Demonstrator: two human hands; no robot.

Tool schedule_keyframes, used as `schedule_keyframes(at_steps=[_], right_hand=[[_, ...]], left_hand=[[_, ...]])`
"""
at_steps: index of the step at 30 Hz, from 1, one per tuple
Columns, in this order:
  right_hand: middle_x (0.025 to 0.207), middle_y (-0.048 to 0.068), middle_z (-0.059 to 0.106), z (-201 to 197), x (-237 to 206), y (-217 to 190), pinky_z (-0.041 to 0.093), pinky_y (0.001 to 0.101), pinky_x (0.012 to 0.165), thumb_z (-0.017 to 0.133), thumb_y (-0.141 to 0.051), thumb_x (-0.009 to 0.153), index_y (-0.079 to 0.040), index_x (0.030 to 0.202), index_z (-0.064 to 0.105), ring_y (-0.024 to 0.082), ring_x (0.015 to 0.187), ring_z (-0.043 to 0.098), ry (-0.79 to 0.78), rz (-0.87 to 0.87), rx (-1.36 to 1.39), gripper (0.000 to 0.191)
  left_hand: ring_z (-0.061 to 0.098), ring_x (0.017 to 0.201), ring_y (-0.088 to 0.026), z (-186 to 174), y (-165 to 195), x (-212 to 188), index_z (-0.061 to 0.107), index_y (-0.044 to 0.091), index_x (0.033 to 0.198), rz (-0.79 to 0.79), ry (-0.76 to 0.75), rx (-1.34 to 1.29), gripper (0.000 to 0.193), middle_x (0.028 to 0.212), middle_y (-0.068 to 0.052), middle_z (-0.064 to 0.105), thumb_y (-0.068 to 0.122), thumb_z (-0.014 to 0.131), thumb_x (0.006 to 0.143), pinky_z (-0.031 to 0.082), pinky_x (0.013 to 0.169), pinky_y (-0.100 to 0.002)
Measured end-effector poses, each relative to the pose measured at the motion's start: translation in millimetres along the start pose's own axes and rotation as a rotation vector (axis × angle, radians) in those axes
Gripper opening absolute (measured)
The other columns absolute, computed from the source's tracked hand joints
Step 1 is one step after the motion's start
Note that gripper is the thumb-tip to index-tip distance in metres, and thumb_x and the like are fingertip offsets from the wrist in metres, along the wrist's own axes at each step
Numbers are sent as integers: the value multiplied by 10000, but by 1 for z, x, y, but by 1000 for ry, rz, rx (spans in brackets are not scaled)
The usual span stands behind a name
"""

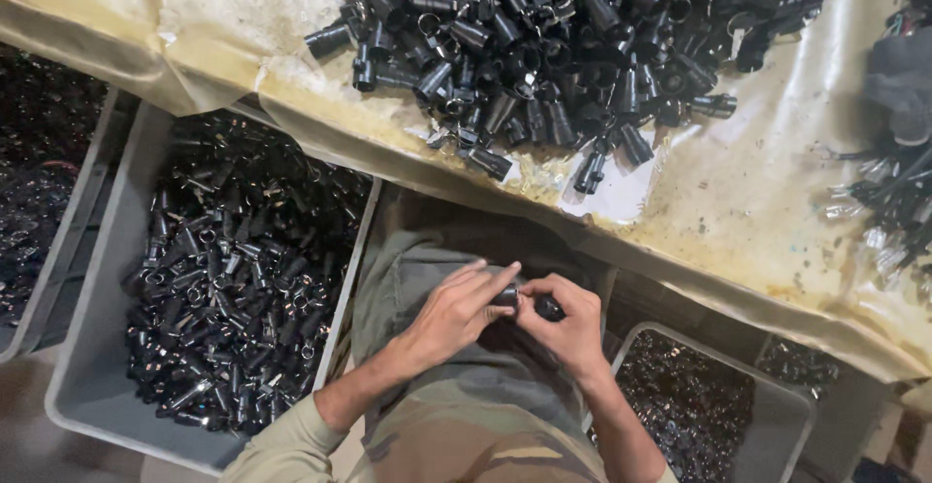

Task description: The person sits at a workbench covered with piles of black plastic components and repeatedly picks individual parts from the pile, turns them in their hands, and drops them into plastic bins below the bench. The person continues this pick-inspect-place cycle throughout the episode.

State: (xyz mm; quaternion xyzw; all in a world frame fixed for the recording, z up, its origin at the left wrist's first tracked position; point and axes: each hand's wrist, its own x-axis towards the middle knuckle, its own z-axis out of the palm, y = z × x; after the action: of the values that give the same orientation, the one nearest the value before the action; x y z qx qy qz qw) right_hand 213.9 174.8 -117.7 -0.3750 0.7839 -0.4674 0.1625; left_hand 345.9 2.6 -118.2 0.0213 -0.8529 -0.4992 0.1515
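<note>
The left hand (454, 310) and the right hand (566, 322) meet over the person's lap, just below the table (767, 201). Both hands pinch one small black tube part (507, 296) between their fingertips. A big pile of black tube parts (563, 46) lies on the table. A grey bin (92, 366) full of the same parts sits below the table, beside the left hand.

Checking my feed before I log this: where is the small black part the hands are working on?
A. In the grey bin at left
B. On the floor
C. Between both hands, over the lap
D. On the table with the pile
C: the left hand and right hand pinch one small black part between their fingertips, below the table edge, apart from the pile of black parts and the grey bin.
</note>
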Motion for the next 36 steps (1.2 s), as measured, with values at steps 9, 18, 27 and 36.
schedule_keyframes(at_steps=[9,18,27,36], right_hand=[[704,61,696,21,-30,43,495,245,465,748,-73,903,-5,871,685,86,550,623,-271,651,793,98],[895,45,614,28,8,13,416,263,495,494,-435,936,-110,1323,575,139,662,608,102,1002,1262,513],[835,33,528,24,-15,29,308,203,425,590,-410,1092,-1,1318,549,104,619,507,-207,700,1182,469],[1099,50,649,11,-52,48,391,210,521,683,-299,968,-95,1297,552,130,840,586,46,646,1516,409]], left_hand=[[573,1228,-286,-21,11,-11,611,127,1421,188,-30,532,588,932,-5,628,217,745,855,185,1169,-717],[543,1222,-398,-94,-18,-12,702,112,1104,-376,567,750,302,1164,-159,646,207,795,833,364,1079,-533],[545,1226,-390,-175,-77,81,626,-27,1341,-84,713,883,397,1329,-194,620,146,742,1003,436,1073,-507],[578,1124,-326,-204,-91,105,674,20,1246,-7,689,829,348,1181,-158,642,178,777,953,451,1016,-454]])
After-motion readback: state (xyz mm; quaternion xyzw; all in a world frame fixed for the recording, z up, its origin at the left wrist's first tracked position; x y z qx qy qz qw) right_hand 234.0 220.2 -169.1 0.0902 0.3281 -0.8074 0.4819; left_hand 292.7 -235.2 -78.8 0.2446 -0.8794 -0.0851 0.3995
